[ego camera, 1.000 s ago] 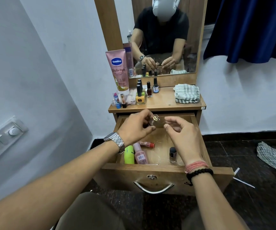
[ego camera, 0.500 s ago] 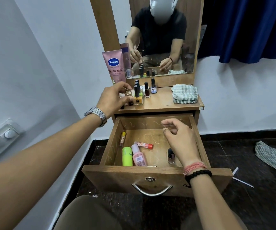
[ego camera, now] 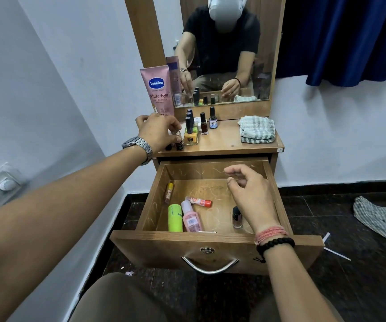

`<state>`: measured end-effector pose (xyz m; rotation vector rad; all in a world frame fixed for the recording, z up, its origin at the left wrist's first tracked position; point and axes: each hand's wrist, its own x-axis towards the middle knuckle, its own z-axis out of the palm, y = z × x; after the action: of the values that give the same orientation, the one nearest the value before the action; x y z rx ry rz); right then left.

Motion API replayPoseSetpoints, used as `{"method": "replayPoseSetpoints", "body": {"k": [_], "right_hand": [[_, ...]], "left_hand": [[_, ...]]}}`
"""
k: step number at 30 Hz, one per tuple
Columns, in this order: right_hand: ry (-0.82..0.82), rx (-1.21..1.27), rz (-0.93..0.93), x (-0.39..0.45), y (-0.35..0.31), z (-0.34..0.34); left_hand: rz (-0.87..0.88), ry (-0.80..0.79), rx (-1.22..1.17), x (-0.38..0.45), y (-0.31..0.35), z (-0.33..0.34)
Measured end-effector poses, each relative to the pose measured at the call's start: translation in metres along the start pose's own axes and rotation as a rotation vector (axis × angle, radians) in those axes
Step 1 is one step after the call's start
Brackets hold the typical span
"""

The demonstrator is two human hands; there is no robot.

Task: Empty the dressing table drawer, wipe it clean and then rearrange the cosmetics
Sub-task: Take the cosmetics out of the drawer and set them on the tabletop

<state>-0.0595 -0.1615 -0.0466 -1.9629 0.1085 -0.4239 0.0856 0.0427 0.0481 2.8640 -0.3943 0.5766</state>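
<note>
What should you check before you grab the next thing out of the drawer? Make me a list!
1. Small bottle set down on the tabletop: cannot tell, left hand covers it.
2. Right hand empty: ok, nothing in it.
3. Drawer pulled open: ok.
4. Drawer emptied: not ok; green tube, pink bottle, red-capped tube, dark bottle remain.
5. Wiping cloth ready: ok, folded on the tabletop.

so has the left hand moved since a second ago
Yes. The left hand went from above the open drawer up to the tabletop, beside the yellow polish bottle.
</note>
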Motion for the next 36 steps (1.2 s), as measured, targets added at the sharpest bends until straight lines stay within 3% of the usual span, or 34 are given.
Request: {"method": "replayPoseSetpoints", "body": {"k": [26, 29, 34, 36], "right_hand": [[-0.001, -0.004, -0.007, 0.0, 0.002, 0.001], [-0.001, -0.007, -0.01, 0.0, 0.001, 0.0], [0.005, -0.019, -0.008, -0.001, 0.0, -0.001], [0.003, -0.014, -0.01, -0.001, 0.001, -0.001]], "left_hand": [[0.02, -0.049, 0.081, 0.003, -0.003, -0.002], [0.043, 0.01, 0.09, -0.001, -0.001, -0.009], [0.261, 0.355, -0.053, -0.031, 0.01, -0.027], [0.426, 0.296, -0.123, -0.056, 0.013, -0.025]]}}
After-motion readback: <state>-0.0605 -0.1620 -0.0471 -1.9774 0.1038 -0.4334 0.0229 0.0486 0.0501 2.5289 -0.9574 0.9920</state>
